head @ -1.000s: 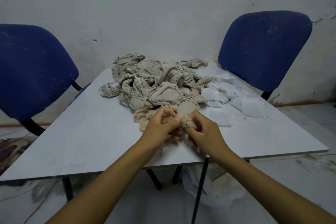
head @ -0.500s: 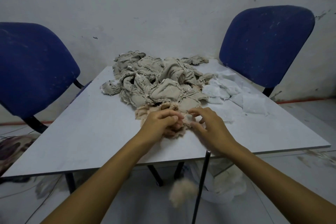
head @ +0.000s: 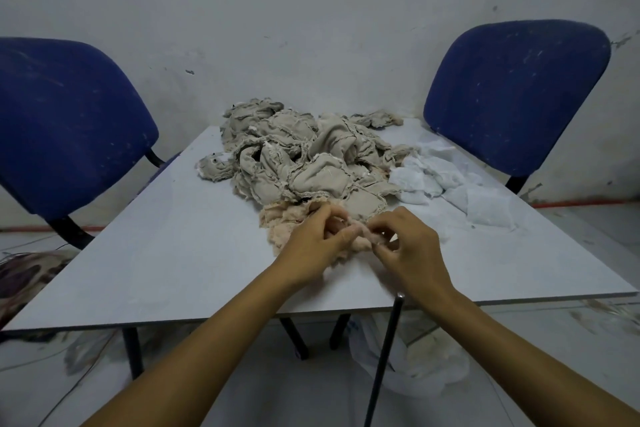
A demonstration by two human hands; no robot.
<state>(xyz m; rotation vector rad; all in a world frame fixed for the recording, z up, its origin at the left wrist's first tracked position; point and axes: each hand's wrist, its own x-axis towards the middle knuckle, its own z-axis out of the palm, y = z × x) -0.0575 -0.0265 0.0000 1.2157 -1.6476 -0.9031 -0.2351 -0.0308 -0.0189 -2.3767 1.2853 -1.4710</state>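
Observation:
A heap of beige cloth scraps (head: 304, 156) lies at the far middle of the grey table (head: 173, 253). A fluffy pinkish scrap (head: 287, 218) sits at the heap's near edge. My left hand (head: 315, 246) and my right hand (head: 412, 250) meet just in front of it, near the table's front. Both pinch a small pinkish tuft (head: 362, 234) between their fingertips. The rest of the tuft is hidden under my fingers.
White cloth pieces (head: 460, 187) lie to the right of the heap. Two blue chairs stand at the table, one left (head: 65, 128), one right (head: 516, 94). A white plastic bag (head: 412, 360) with fluff sits on the floor under the table's front edge, beside a thin black rod (head: 381, 367).
A tuft fell off the table's front edge to the floor half a second ago. My hands came together again on another tuft at the pinkish scrap.

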